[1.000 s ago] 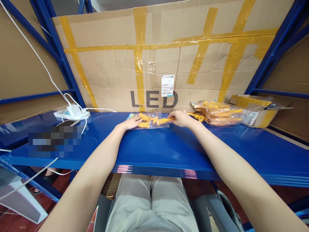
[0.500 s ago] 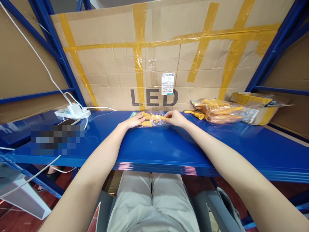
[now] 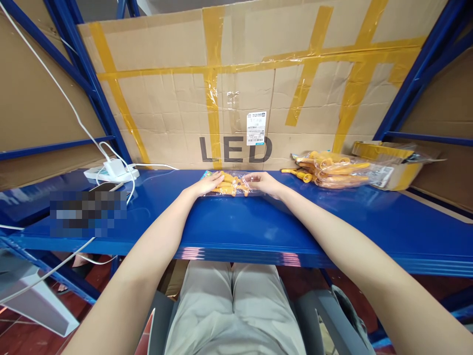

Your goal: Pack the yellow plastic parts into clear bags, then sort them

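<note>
A clear plastic bag [image 3: 244, 190] holding several orange-yellow plastic pieces [image 3: 226, 186] lies on the blue shelf, with a coloured label at its left end. My left hand [image 3: 207, 184] rests on that left end, fingers laid out flat over the bag. At the opposite end, my right hand [image 3: 263, 182] has its fingers bent together on the bag's plastic film. Exactly what sits between those fingertips is partly hidden by the film's glare.
On the right lie a pile of bagged orange pieces [image 3: 332, 170], one loose orange piece [image 3: 297, 174] and a taped carton [image 3: 397, 172]. A power strip [image 3: 111, 170] with white cables stands on the left, near a blurred dark object [image 3: 88, 204]. Behind rises a large cardboard sheet [image 3: 166, 113].
The orange pieces in the bag have shifted closer together, towards my left hand. My right hand has loosened its pinch on an orange piece and now touches the bag's film.
</note>
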`<state>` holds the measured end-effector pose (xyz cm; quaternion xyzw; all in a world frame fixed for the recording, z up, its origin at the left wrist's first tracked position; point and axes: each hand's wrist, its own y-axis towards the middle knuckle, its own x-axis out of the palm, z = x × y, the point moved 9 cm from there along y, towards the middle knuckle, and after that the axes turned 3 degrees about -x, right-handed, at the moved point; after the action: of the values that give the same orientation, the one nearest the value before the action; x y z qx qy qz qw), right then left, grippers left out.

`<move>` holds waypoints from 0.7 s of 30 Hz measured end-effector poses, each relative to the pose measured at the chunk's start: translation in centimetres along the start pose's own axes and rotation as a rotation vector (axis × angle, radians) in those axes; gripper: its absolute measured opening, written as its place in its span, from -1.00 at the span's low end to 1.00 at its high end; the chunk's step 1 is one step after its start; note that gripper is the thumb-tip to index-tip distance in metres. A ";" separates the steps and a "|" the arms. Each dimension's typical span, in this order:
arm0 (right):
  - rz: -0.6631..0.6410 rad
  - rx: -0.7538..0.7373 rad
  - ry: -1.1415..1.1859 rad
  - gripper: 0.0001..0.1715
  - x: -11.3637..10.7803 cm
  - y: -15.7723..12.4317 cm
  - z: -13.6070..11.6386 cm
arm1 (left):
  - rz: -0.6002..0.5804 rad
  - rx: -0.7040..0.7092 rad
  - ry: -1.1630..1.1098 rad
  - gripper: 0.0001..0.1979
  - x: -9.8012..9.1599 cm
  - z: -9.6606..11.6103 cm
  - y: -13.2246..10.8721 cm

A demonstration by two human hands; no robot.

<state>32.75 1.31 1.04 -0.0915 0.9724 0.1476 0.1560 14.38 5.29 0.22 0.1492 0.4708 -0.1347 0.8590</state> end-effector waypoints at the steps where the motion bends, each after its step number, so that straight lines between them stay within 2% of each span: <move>1: 0.000 0.019 0.029 -0.78 0.0 0.0 0.2 | -0.013 -0.008 0.023 -0.24 0.1 -0.1 0.0; 4: 0.044 0.044 -0.028 -0.84 -0.5 0.0 0.4 | -0.051 -0.030 0.066 -0.24 0.4 -0.2 0.0; 7: 0.087 0.043 -0.243 -0.88 -1.3 0.0 0.1 | -0.055 -0.035 0.076 -0.25 0.4 0.0 -0.1; 11: 0.032 0.065 -0.412 -0.82 -1.2 -0.2 0.2 | -0.052 -0.054 0.065 -0.26 0.3 0.3 -0.5; 16: -0.096 0.001 -0.282 -0.84 0.2 -0.3 -0.2 | -0.038 -0.051 0.029 -0.27 0.2 0.4 -0.5; 21: -0.125 0.040 -0.095 -0.81 0.4 -0.3 0.7 | -0.012 -0.039 0.007 -0.26 0.1 0.0 0.0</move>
<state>32.60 1.21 0.20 -0.1419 0.9590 0.1224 0.2125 14.38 5.29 0.15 0.1301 0.4770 -0.1300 0.8594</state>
